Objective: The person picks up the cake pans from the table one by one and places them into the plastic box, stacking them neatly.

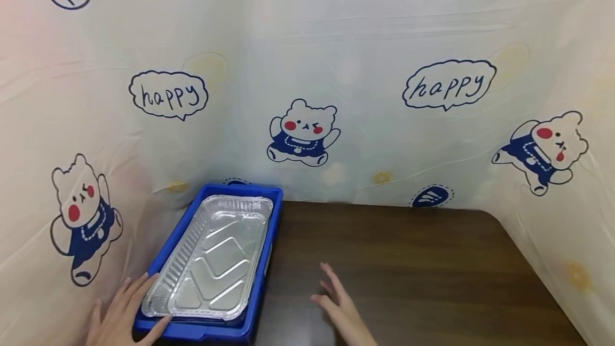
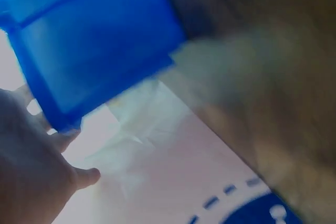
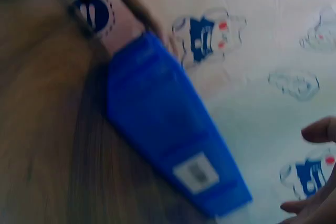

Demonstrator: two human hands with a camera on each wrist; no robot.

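A blue plastic bin (image 1: 202, 331) stands at the left of the table, with a silver foil tray (image 1: 226, 258) sitting inside it. My left hand (image 1: 120, 315) is at the bin's near left corner, fingers spread at the left rim and thumb at the front rim. In the left wrist view, the fingers of that hand (image 2: 31, 156) meet the bin's corner from outside. Right of the bin, my right hand (image 1: 345, 314) is apart from it, fingers extended, holding nothing. The right wrist view shows the bin's side (image 3: 157, 103) with a white label (image 3: 196, 172).
A dark brown wooden table (image 1: 408, 271) extends right of the bin. Pale cloth (image 1: 365, 122) printed with cartoon bears and "happy" bubbles hangs along the back and both sides, close behind and left of the bin.
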